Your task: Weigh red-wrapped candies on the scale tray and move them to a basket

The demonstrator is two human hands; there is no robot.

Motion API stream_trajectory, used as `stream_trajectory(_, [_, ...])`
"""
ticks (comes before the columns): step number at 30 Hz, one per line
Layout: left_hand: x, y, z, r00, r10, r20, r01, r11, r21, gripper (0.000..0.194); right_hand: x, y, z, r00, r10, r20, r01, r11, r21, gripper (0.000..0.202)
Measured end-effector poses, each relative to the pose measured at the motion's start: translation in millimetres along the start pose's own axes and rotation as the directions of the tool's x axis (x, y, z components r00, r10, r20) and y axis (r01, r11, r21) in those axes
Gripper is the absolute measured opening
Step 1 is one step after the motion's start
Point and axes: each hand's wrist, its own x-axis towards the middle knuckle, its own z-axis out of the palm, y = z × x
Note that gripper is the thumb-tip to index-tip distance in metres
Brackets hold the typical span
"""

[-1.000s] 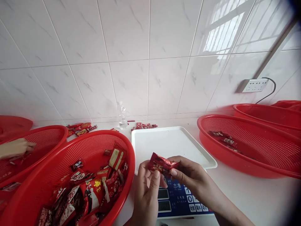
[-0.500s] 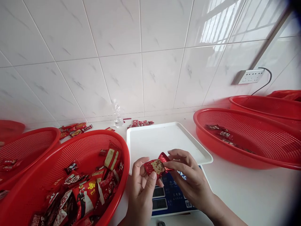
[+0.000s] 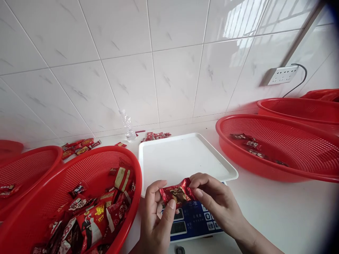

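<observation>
A small red wrapped snack packet (image 3: 179,194) with a brown picture on its front is stretched between both hands. My left hand (image 3: 160,215) pinches its left part, thumb across the front. On the right end, my right hand (image 3: 217,199) grips the wrapper between thumb and fingers. Just below the packet is the blue panel of a digital scale (image 3: 196,222), partly covered by my hands. The scale's white tray (image 3: 182,155) lies beyond them. To the left stands a red perforated basket (image 3: 136,180) holding several red and dark snack packets.
Another red basket (image 3: 238,169) at the right holds several dark packets, with one more behind it. A further basket (image 3: 57,155) is at far left. Along the tiled wall are a clear bottle (image 3: 128,127) and loose red packets (image 3: 156,136). A power strip (image 3: 282,76) hangs at right.
The packet has been turned and straightened, so more of its front shows. My right fingers have shifted to grip its right end. The view has tilted slightly.
</observation>
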Motion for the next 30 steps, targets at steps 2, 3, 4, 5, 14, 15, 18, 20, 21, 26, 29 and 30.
stream_trajectory(2, [-3, 0, 0.3, 1.000, -0.011, -0.011, 0.011, 1.000, 0.002, 0.043, 0, 2, 2, 0.994, 0.105, -0.036, -0.103, 0.993, 0.063, 0.015])
stream_trajectory(3, [-3, 0, 0.2, 1.000, -0.012, -0.015, 0.012, 1.000, 0.003, 0.043, 0, 2, 3, 0.989, 0.140, -0.044, -0.135, 0.987, 0.090, 0.016])
stream_trajectory(4, [-4, 0, 0.0, 1.000, -0.010, -0.018, 0.010, 1.000, 0.003, 0.043, 1, 2, 4, 0.986, 0.164, -0.045, -0.158, 0.981, 0.114, 0.018])
stream_trajectory(5, [-3, 0, -0.4, 1.000, -0.008, -0.018, 0.008, 1.000, 0.001, 0.042, 1, 2, 4, 0.982, 0.184, -0.034, -0.178, 0.975, 0.133, 0.021])
stream_trajectory(14, [-2, -5, -3.4, 1.000, 0.006, 0.028, -0.002, 0.990, -0.141, 0.037, 6, -1, 5, 0.943, 0.301, 0.139, -0.328, 0.908, 0.261, 0.027])
stream_trajectory(15, [-2, -5, -3.7, 1.000, 0.010, 0.028, -0.005, 0.988, -0.151, 0.037, 5, -1, 5, 0.943, 0.299, 0.147, -0.330, 0.902, 0.278, 0.026])
stream_trajectory(18, [1, -6, -5.0, 0.999, 0.015, 0.029, -0.010, 0.988, -0.154, 0.033, 4, 3, 6, 0.945, 0.297, 0.137, -0.326, 0.892, 0.315, 0.025])
stream_trajectory(20, [4, -5, -5.8, 0.998, 0.048, 0.043, -0.042, 0.991, -0.130, 0.031, 3, 4, 6, 0.952, 0.284, 0.116, -0.307, 0.899, 0.313, 0.023])
stream_trajectory(21, [5, -5, -6.0, 0.996, 0.078, 0.045, -0.072, 0.990, -0.117, 0.030, 3, 4, 6, 0.954, 0.282, 0.105, -0.300, 0.904, 0.304, 0.020])
stream_trajectory(26, [-1, -11, -2.8, 0.950, 0.314, 0.011, -0.313, 0.949, -0.025, 0.036, 5, 2, 4, 0.952, 0.289, 0.099, -0.304, 0.927, 0.220, 0.032])
stream_trajectory(29, [-14, -15, 0.9, 0.901, 0.432, 0.050, -0.435, 0.892, 0.127, 0.035, 6, 0, 3, 0.943, 0.304, 0.137, -0.322, 0.938, 0.132, 0.042])
stream_trajectory(30, [-18, -14, 1.1, 0.890, 0.449, 0.083, -0.456, 0.870, 0.188, 0.033, 5, 0, 4, 0.937, 0.315, 0.149, -0.332, 0.938, 0.101, 0.042])
